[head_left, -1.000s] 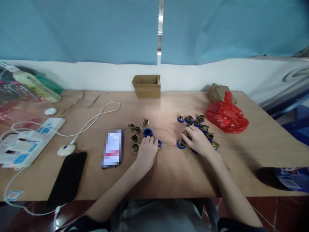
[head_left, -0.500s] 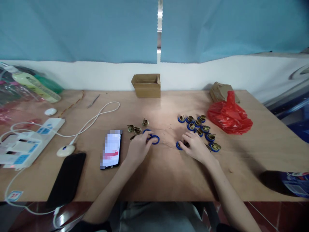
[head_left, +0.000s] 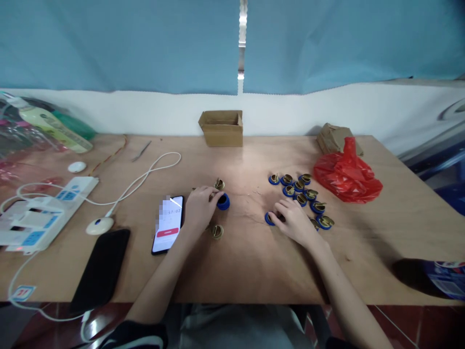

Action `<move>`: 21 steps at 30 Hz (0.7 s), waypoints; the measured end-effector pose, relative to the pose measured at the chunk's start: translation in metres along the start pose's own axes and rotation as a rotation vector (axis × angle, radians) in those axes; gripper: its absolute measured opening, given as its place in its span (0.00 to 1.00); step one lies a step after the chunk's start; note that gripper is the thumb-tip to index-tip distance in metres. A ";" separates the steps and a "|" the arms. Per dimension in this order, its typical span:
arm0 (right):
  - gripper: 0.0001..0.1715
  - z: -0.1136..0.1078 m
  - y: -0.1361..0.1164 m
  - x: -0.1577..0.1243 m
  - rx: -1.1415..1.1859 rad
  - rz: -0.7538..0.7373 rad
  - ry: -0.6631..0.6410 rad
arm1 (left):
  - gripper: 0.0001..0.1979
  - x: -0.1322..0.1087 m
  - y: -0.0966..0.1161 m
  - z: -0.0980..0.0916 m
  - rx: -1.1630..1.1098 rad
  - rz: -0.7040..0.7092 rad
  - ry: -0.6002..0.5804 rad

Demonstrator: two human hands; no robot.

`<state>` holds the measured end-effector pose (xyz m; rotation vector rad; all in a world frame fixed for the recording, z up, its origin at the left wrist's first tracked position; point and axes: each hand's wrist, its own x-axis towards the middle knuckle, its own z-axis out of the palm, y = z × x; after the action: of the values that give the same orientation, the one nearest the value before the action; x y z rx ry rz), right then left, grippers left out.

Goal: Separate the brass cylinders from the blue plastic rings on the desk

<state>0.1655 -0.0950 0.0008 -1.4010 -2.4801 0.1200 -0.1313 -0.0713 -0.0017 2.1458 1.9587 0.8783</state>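
My left hand [head_left: 201, 206] is closed with its fingers bent and thumb beside the blue rings [head_left: 223, 201], which look stacked. A bit of gold colour shows at its fingertips, but what it holds is not clear. Near it lie a round gold-coloured metal piece with an upright tab [head_left: 219, 183] and a similar loose piece [head_left: 217, 231]; others are partly hidden by the hand. My right hand [head_left: 296, 220] is closed over a blue-rimmed gold piece [head_left: 269, 219], mostly covered by the thumb and fingers. Behind it sit several blue-rimmed gold pieces [head_left: 299, 185].
A cardboard box [head_left: 223, 138] stands at the back. To the right are a red plastic bag [head_left: 347, 174], a brown paper package [head_left: 332, 138] and a dark bottle [head_left: 432, 276]. Leftward lie a lit phone [head_left: 167, 228], a black phone [head_left: 101, 269] and a power strip [head_left: 74, 198] with white cables.
My left hand has moved slightly left and up. The blue rings, spread at its fingertips before, now sit together, and a loose gold piece shows below the hand. My right hand stays put.
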 end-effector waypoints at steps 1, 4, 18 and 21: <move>0.16 0.000 0.000 0.000 0.013 0.001 -0.002 | 0.10 0.001 -0.001 0.001 0.007 0.006 -0.003; 0.16 -0.002 0.000 0.000 0.054 -0.002 -0.003 | 0.11 0.000 -0.003 0.005 0.016 0.031 0.008; 0.13 -0.002 0.001 -0.001 0.071 -0.025 0.064 | 0.12 -0.011 0.023 -0.001 -0.062 0.081 0.163; 0.12 -0.003 -0.002 -0.002 0.114 -0.023 0.143 | 0.10 -0.027 0.052 -0.003 -0.231 0.126 0.062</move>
<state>0.1656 -0.0977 0.0041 -1.2878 -2.3339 0.1491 -0.0875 -0.1063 0.0145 2.1480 1.6671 1.1423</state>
